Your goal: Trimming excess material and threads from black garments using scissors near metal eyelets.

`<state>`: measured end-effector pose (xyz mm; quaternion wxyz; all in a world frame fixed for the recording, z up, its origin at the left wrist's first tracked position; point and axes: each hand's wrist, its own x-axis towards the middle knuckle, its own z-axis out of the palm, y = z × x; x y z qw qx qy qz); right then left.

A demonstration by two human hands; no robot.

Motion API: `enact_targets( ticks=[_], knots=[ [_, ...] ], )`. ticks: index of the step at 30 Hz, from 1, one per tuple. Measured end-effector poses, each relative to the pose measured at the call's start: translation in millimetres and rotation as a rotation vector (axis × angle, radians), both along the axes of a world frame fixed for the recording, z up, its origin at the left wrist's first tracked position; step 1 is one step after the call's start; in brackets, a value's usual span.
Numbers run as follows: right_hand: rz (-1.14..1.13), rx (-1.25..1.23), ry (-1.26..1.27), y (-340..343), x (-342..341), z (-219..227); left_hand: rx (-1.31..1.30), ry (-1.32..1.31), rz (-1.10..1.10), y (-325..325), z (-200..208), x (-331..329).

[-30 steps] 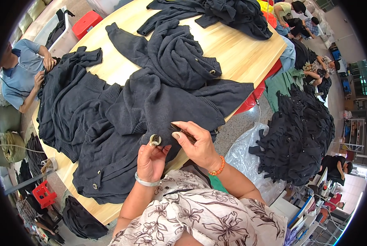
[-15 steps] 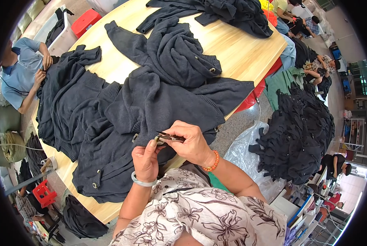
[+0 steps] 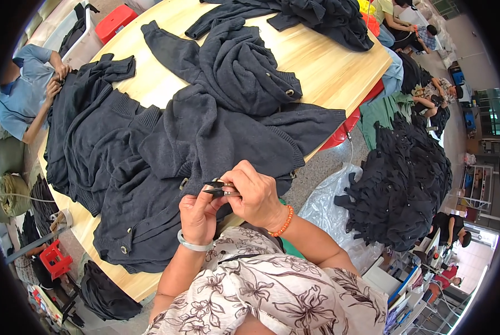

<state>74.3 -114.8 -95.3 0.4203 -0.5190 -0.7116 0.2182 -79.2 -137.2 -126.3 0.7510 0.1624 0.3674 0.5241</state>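
Observation:
A dark knitted cardigan (image 3: pixel 205 137) lies bunched across the table in front of me, with a pale button (image 3: pixel 184 183) showing on its edge. My left hand (image 3: pixel 198 216) is closed, thumb and fingers pinching the near edge of the knit, apparently at a button that the tool mostly covers. In my right hand (image 3: pixel 256 194) is a pair of small dark thread snips (image 3: pixel 219 190). Their blades point left over the left thumb and fingertips. Whether the blades touch a thread is too small to tell.
More dark cardigans (image 3: pixel 124 145) spread over the wooden table (image 3: pixel 155 84), and another pile (image 3: pixel 322 22) rests at its far end. To the right, a large heap of dark garments (image 3: pixel 398 184) sits by clear plastic sheeting (image 3: pixel 331 204). A co-worker (image 3: pixel 29 92) handles knitwear at the left.
The snips have turned and shifted slightly left, with their blades now lying across the left fingertips. My right hand has rotated a little. The cardigan lies nearly as before.

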Motion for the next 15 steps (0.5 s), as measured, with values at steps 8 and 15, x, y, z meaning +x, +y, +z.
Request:
enact_targets(
  ticks=[8,15],
  knots=[
    [0.316,-0.271,0.230,-16,15,12,-0.161,-0.117,0.031,6,8,-1],
    [0.127,-0.248,-0.018,-10,34,24,-0.267,-0.150,0.059,12,19,1]
  ],
)
